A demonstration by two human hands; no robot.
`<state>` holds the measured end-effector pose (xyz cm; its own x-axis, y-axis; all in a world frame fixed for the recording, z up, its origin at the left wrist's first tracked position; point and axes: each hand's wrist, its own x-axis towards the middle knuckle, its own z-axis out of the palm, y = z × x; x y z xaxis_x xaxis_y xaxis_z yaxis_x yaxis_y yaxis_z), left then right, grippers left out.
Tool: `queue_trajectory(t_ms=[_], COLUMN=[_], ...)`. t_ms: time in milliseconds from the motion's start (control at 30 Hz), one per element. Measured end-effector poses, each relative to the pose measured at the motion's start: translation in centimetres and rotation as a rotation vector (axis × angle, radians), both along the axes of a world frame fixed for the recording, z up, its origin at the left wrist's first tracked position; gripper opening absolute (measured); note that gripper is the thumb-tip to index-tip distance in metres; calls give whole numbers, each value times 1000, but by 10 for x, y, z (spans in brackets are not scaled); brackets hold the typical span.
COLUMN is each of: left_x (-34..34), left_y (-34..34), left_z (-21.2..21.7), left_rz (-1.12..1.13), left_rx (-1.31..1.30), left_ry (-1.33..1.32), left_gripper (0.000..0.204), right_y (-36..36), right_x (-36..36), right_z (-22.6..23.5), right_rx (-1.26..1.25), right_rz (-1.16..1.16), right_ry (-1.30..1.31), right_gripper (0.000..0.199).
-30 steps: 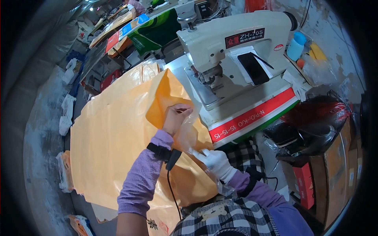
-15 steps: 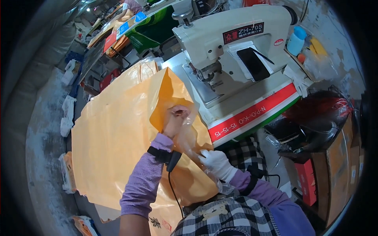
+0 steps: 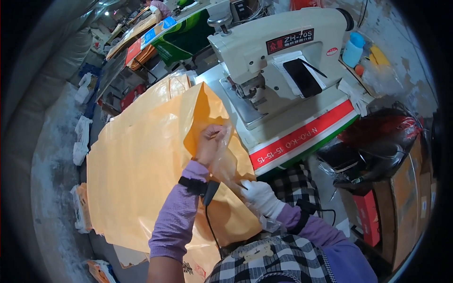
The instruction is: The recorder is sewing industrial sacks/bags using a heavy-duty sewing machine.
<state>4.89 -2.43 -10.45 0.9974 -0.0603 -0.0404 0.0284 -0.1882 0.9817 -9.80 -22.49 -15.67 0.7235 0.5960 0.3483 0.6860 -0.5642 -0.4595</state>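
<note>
Yellow sack (image 3: 137,165), white sewing machine (image 3: 252,52) on pale table (image 3: 257,141), peeling wall (image 3: 398,35) beyond

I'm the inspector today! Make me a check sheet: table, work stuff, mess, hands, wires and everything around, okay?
Surface: pale machine table, red band along its edge.
Job's things: orange-yellow sack, mouth open; clear plastic film at the mouth.
Clutter: black phone and pen by the sewing machine; blue bottle near the wall.
Grips: bare left grip, at the sack's mouth, seems to pinch the film; white-gloved right grip, lower down, seems to pinch it too.
Cables: black cord hanging from the left wrist; another at the right.
Surroundings: cardboard box at right; another person far behind.
</note>
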Motion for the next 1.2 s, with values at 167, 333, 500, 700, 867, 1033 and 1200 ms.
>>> queue_trajectory(t_ms=[167, 333, 500, 700, 867, 1033, 1200], left_x=[-34, -57, -65, -69, -65, -63, -60], left_y=[0, 7, -3, 9, 14, 5, 16], left_z=[48, 81, 92, 97, 92, 95, 85], left_rz=[92, 219, 234, 214, 261, 212, 132], left_rx=[-276, -169, -130, -145, -255, -327, -391], left_ry=[-149, -180, -182, -227, -259, -158, -124], left_gripper=[24, 33, 38, 39, 39, 37, 33], right_y=[-30, -33, 3, 16, 28, 39, 38], right_x=[18, 66, 116, 145, 116, 111, 118], right_z=[54, 97, 147, 148, 158, 148, 148], right_rx=[223, 572, 719, 581, 609, 421, 539], right_rz=[125, 14, 8, 298, 61, -6, -47], right_ry=[468, 408, 108, 670, 186, -45, 19], right_gripper=[57, 35, 32, 21, 11, 19, 20])
